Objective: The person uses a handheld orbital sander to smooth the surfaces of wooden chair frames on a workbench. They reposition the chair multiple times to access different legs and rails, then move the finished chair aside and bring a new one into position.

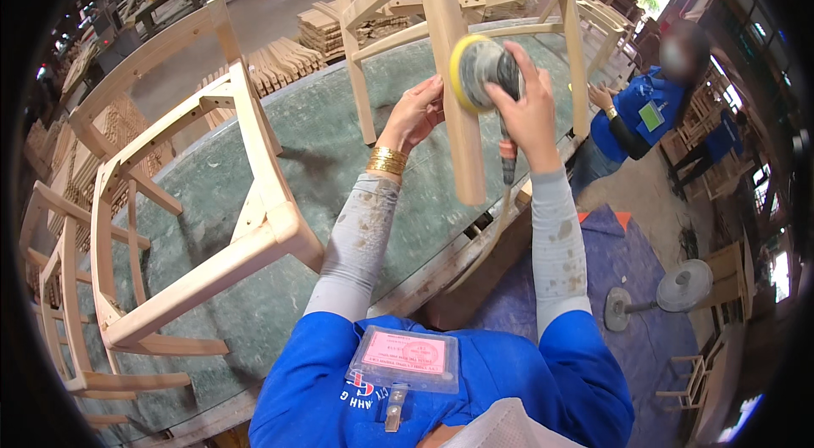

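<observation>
A pale wooden chair frame stands tilted on the green-topped worktable, one thick leg pointing toward me. My right hand is closed round a handheld disc sander with a yellow-edged pad. The pad rests against the right side of that leg. On the leg's other side, my left hand grips its edge with curled fingers, some of them hidden behind the wood. A hose runs down from the sander past the table's edge.
Another chair frame stands on the worktable to my left, with more frames beyond it. Stacked wooden parts lie behind the table. A co-worker in blue stands at the right, and a fan stands nearer.
</observation>
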The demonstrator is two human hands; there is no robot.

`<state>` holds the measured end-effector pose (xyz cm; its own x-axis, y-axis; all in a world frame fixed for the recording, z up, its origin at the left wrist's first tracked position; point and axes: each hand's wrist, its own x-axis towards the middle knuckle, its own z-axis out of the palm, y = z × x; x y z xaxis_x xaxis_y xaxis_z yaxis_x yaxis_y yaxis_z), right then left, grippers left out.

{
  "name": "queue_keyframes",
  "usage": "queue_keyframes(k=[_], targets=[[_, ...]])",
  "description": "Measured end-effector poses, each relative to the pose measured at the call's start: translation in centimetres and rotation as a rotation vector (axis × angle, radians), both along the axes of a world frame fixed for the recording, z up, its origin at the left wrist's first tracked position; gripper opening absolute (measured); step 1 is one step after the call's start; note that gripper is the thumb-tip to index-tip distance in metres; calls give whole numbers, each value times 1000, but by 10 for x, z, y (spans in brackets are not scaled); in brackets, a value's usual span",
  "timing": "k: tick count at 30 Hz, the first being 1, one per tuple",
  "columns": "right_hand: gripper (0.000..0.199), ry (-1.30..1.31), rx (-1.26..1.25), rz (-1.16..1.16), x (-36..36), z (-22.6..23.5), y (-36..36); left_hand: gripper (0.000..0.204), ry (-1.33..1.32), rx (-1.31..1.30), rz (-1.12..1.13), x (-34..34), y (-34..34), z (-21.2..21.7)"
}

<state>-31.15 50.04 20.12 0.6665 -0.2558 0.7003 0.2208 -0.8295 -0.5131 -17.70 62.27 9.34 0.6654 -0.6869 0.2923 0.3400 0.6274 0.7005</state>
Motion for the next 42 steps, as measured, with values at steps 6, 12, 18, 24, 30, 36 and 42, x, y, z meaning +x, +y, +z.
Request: queue_keyframes(k=[6, 12, 18, 24, 30, 36, 42], targets=[[62, -51, -219, -16, -17, -12, 1, 39, 39, -15, 22, -12, 0, 6], [63, -41, -351, -155, -13, 0, 29, 43, -6, -74, -8, -9, 2, -2], [63, -7, -272, -132, -17, 0, 30, 44, -9, -102, -65, -12, 1, -5], [64, -48, -192, -74, -21, -14, 13, 43, 34, -87, -85, -16, 2, -3], [63, 4, -91, -103, -12, -7, 5, 44, 6, -90, -68, -6, 3, -5], [62, -25, -94, -209, 5, 3, 5, 42, 11, -98, -73, -10, -3, -7], [64, -86, -129, -91, -2, -5, 13, 40, 38, -102, -73, -12, 2, -8]])
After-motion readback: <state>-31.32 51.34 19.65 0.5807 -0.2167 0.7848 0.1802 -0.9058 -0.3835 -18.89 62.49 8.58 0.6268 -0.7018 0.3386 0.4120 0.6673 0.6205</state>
